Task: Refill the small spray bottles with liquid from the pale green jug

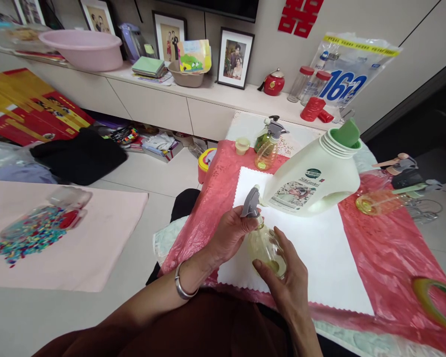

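Desk [241, 126]: red plastic sheet [204, 208], white mat [327, 270]
Cabinet [152, 104]: pink basin [83, 53], framed photos [236, 58]
Left hand [228, 233], right hand [290, 267]: grasping spray bottle [263, 243]

Pretty bright, soft indoor light; white sheet [330, 263] nearly blown out, glints on the spray bottle [264, 246]. Tape roll [422, 297] looks wide-angle stretched, far left kinda smeary.

Table [241, 126] covered by red plastic sheet [375, 250], white scalloped mat [323, 263] on top. SilkGarden jug [308, 168] on mat. Left of jug, toward back: small cup [242, 147], amber spray bottle [266, 156]. Right of jug: green-topped spray bottle [381, 203], upright or lying unclear. Nearer, right of jug: tape roll [420, 295].
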